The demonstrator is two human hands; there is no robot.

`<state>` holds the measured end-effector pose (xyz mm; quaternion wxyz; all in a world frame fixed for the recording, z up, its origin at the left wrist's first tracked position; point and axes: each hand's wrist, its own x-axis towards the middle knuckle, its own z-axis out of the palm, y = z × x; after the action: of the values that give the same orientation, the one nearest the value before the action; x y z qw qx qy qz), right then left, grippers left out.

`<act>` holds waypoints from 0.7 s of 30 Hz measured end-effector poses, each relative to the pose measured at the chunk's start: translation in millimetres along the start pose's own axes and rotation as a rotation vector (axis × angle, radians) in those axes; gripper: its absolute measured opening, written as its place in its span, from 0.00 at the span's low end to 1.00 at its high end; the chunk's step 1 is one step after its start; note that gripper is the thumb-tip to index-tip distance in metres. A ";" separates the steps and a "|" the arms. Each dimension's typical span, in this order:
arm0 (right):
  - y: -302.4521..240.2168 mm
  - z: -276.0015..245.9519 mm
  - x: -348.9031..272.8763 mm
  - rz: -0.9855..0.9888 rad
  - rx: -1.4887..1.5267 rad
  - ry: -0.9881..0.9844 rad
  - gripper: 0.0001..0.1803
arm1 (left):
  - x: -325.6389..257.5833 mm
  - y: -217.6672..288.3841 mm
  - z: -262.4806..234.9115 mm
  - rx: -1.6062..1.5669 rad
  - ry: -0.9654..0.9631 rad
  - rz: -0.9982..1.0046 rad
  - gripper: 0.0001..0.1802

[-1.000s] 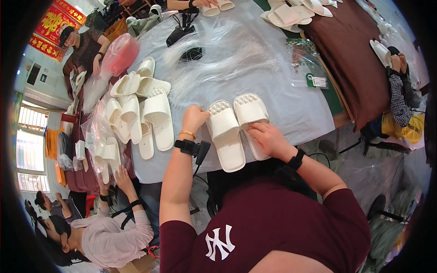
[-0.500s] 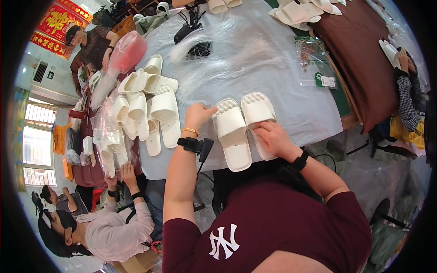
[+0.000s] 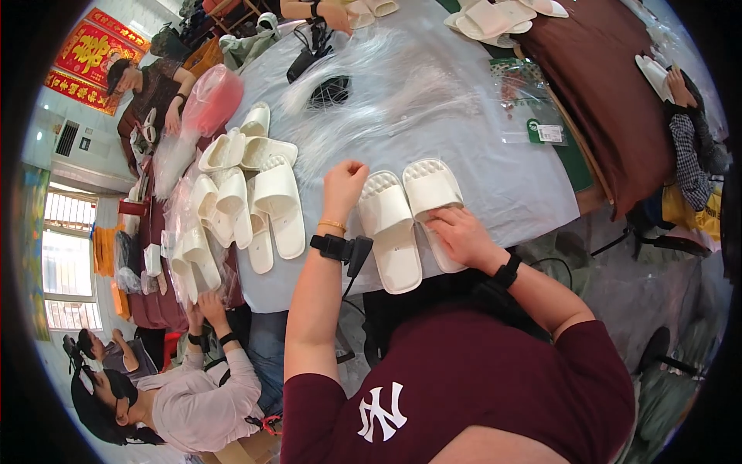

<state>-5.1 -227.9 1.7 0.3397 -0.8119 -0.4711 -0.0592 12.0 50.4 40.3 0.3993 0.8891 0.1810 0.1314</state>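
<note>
Two cream slide slippers lie side by side at the table's near edge, soles flat, with dimpled insoles. My right hand (image 3: 459, 234) holds the right slipper (image 3: 430, 185) by its strap, fingers at the strap's edge. The left slipper (image 3: 396, 251) lies beside it, apart from my hands except close by my left hand (image 3: 345, 185). That hand is raised with its fingers curled together just left of the left slipper's toe. Whatever it may pinch is hidden or too thin to see. Thin clear strands (image 3: 379, 85) spread over the table beyond.
More cream slippers (image 3: 278, 205) are heaped on the left, some in clear plastic. A co-worker (image 3: 185, 387) sits at lower left, hands by a bagged pair. A clear bag (image 3: 529, 100) lies at right by a brown cover (image 3: 610, 108). Another person's hand (image 3: 332, 14) reaches in at the far edge.
My left hand has lifted slightly, up and right, its thumb drawn in from the left slipper into curled fingers. My right hand stays on the strap. Another person's arm has appeared at the far edge.
</note>
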 end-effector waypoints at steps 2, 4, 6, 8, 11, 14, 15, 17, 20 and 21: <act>-1.0 -4.0 0.2 -0.009 -0.007 0.000 0.14 | 5.7 23.2 14.2 -0.018 -0.088 0.039 0.14; 0.3 -1.0 -0.1 -0.002 -0.014 -0.023 0.14 | 10.2 37.5 32.9 -0.028 -0.171 0.069 0.13; 1.4 3.1 -1.3 -0.015 -0.034 -0.024 0.15 | 12.8 47.0 53.6 0.014 -0.292 0.155 0.13; 2.0 5.9 -2.1 -0.023 -0.058 -0.025 0.15 | 15.4 53.5 70.7 0.035 -0.328 0.147 0.13; 2.7 8.4 -0.5 -0.041 -0.072 -0.011 0.15 | 15.4 58.8 90.9 0.078 -0.353 0.160 0.14; 4.7 6.3 1.7 -0.039 -0.053 -0.028 0.15 | 17.7 64.2 103.4 0.132 -0.379 0.179 0.17; 5.7 4.0 2.2 -0.049 -0.063 -0.030 0.14 | 18.8 67.7 106.6 0.151 -0.394 0.121 0.18; 8.5 -0.2 1.8 -0.047 -0.094 -0.022 0.14 | 19.6 79.8 111.9 0.163 -0.419 0.086 0.19; 9.5 9.9 -4.0 0.161 0.054 0.022 0.12 | 16.1 90.8 121.2 0.268 -0.315 0.161 0.21; 9.3 16.6 -0.2 0.090 0.124 0.107 0.12 | 17.3 85.1 119.4 0.316 -0.342 0.145 0.21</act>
<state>-1.4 -220.9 -15.6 0.4165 -0.8052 -0.4180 -0.0577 91.1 -73.8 29.1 0.2696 0.9605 0.0646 -0.0227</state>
